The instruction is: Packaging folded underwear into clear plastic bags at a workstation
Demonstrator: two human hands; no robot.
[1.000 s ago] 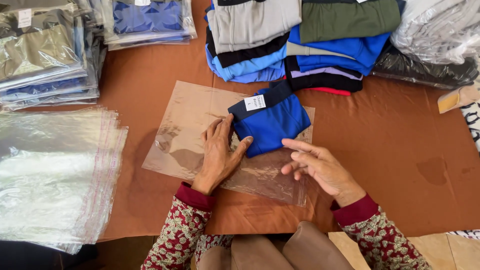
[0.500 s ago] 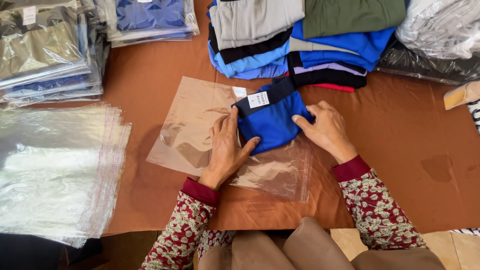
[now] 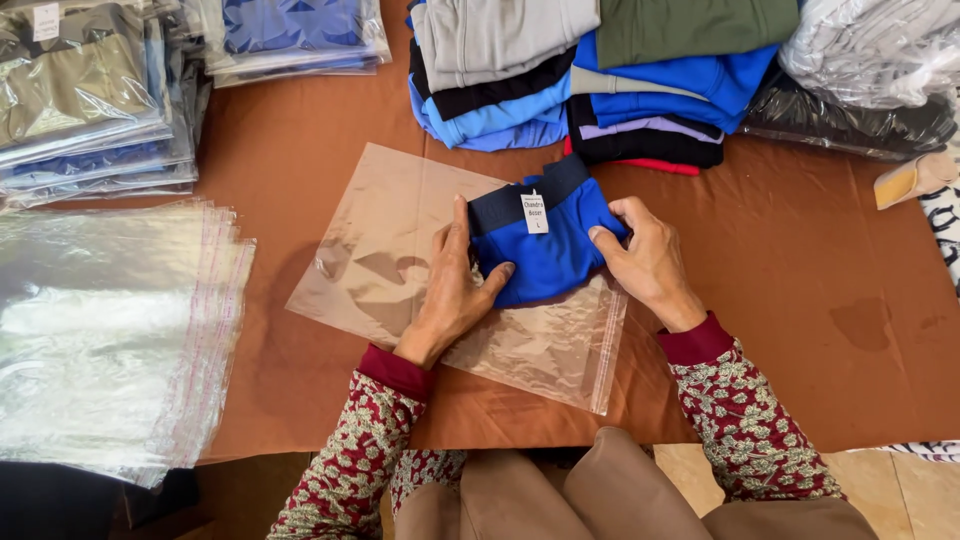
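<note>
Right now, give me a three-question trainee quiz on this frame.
1. True or false: the left hand and right hand both touch the folded blue garment.
2. What lies directly under that garment? A) a cardboard box B) a clear plastic bag C) a metal tray
3. On which side of the person does the stack of empty clear bags lie?

Key: 1. True. 2. B. 3. The left side, on the brown table.
</note>
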